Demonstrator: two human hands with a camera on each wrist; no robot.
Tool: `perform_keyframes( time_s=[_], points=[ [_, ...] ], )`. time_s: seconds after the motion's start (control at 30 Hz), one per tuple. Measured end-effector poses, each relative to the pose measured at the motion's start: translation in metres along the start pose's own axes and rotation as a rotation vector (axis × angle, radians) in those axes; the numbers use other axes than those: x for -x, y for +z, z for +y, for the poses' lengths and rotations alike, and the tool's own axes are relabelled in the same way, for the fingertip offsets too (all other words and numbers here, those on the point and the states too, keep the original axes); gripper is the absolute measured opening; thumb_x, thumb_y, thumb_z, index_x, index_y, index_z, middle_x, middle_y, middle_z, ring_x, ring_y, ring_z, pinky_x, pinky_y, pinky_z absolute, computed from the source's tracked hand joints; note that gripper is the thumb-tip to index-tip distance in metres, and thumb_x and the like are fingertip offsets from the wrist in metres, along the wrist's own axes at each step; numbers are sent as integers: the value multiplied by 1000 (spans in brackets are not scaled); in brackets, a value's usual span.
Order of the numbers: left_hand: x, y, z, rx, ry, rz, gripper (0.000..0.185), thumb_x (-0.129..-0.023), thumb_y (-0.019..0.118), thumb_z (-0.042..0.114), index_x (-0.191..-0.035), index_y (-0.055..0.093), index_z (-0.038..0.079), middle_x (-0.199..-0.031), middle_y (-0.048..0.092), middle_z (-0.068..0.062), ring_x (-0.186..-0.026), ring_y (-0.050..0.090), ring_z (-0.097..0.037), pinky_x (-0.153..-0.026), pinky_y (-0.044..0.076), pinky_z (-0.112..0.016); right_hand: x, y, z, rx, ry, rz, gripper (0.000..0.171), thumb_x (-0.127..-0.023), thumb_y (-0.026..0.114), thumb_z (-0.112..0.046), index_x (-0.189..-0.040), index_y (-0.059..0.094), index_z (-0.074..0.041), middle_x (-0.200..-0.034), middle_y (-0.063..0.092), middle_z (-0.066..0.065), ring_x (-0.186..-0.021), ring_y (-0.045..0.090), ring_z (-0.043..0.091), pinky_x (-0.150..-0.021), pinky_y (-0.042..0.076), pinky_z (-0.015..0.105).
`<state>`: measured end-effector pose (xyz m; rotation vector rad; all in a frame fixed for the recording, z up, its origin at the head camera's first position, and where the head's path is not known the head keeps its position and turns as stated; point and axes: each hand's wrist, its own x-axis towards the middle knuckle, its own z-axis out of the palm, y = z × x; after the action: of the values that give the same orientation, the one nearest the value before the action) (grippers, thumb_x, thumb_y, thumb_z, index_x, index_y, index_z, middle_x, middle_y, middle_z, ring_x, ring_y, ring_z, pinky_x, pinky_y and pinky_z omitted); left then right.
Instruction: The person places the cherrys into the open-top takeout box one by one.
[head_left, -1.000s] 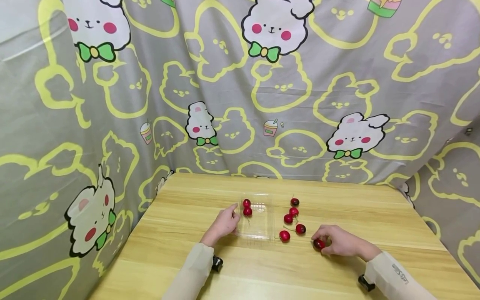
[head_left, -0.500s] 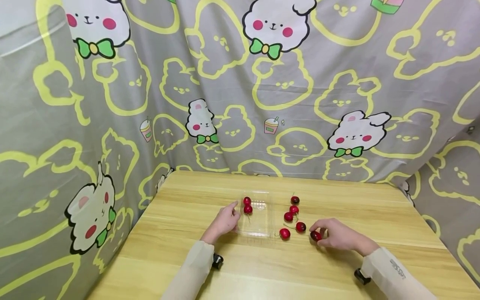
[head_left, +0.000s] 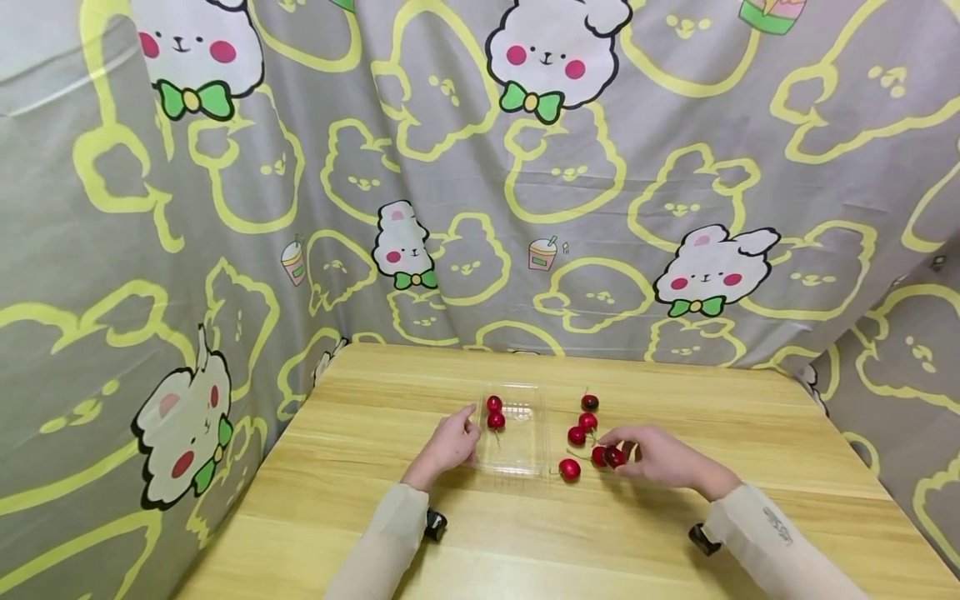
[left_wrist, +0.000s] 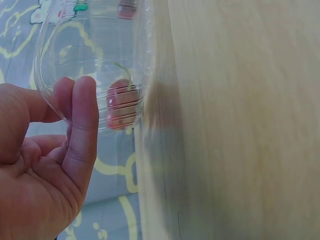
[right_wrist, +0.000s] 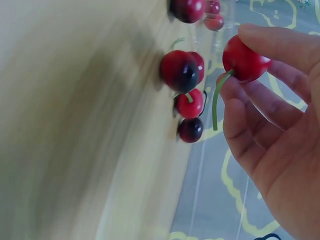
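A clear plastic box (head_left: 522,448) stands on the table with two red cherries (head_left: 495,421) at its left side. My left hand (head_left: 452,440) is at the box's left edge; in the left wrist view its thumb and fingers (left_wrist: 85,115) pinch the wall. My right hand (head_left: 663,457) pinches a red cherry (right_wrist: 244,60) between thumb and fingers, its green stem hanging down. In the right wrist view this cherry is held off the table. To the right of the box lie several loose cherries (head_left: 569,470), some dark, some with stems.
The wooden table (head_left: 360,392) reaches back to a grey curtain (head_left: 465,192) printed with white and yellow cartoon animals. More of that curtain hangs at the left and right sides. The nearest loose cherry lies just off the box's right front corner.
My right hand has moved left and away from me with the cherry, from the table's right part to beside the loose cherries. The left hand and the box have stayed in place.
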<state>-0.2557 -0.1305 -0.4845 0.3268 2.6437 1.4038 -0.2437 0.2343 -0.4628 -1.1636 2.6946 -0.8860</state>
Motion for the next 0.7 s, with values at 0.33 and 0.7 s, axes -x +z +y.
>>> perform_keyframes(
  time_s=[0.33,0.7],
  points=[
    [0,1,-3,87,-3,-9,53,-97,44,8,-146,27,-4,-78,59,-20,-55,60,-22,-53,55,-29,-23,-1,-17,15,0,15,32,-83,72,-14,-115,67,-12,-107,63,-3,-78,56,7,-66,52,27],
    [-3,2,-5,97,17,14,53,-94,45,4,-144,29,-7,-80,57,-17,-53,59,-19,-53,56,-31,-48,-3,-28,-23,-8,18,38,-82,69,-2,-119,63,-6,-101,62,-2,-78,58,8,-66,53,25]
  ],
)
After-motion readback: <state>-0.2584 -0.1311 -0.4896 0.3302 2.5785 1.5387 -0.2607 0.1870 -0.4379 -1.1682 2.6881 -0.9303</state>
